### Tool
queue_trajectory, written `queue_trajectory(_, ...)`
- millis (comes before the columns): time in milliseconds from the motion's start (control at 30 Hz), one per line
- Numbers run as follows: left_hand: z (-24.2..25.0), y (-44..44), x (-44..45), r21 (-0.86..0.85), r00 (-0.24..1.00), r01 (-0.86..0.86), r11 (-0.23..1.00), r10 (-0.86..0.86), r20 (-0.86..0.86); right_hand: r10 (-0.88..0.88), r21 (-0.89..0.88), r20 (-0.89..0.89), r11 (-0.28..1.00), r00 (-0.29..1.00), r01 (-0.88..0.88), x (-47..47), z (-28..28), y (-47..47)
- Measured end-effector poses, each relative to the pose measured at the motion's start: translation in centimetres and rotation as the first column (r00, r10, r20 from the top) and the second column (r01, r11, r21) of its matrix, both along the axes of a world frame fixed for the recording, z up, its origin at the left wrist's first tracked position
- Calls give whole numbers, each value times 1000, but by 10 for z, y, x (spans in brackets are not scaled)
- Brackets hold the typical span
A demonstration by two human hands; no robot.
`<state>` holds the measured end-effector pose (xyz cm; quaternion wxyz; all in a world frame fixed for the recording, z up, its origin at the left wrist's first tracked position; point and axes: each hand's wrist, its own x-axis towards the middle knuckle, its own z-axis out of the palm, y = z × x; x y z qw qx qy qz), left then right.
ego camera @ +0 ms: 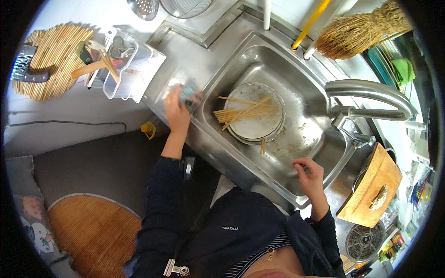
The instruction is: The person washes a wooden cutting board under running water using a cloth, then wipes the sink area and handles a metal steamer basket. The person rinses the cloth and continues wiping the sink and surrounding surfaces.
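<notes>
My left hand (176, 108) grips a bluish cloth or scrubber (188, 93) on the steel counter left of the sink; motion blurs both. Over the near right part of the steel sink (264, 170), my right hand (310, 175) has its fingers curled in, and I see nothing in it. Stacked plates (255, 121) lie in the basin, the top one looking wet and soiled. Several wooden chopsticks (240, 114) rest across that plate, some crossing each other. A few more chopstick ends (263, 146) stick out from beneath the stack.
A curved steel faucet (368, 87) arches at the basin's right. Beside it leans a wooden cutting board (375, 187). A straw brush (351, 33) hangs at the back right. On the left wall are a clear utensil holder (128, 73) and a round slatted mat (59, 62).
</notes>
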<state>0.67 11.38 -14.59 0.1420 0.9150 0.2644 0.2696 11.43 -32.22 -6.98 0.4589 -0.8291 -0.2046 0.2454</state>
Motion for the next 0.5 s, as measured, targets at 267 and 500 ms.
queue_trajectory(267,-23,53,46,242,960,116,963,-47,-276,96,-59,12,994,995,-95,-9,-6,12)
queue_trajectory(500,-58,153,120,276,972,-82,958,138,-191,83,-143,-102,985,991,-98,-12,-18,33)
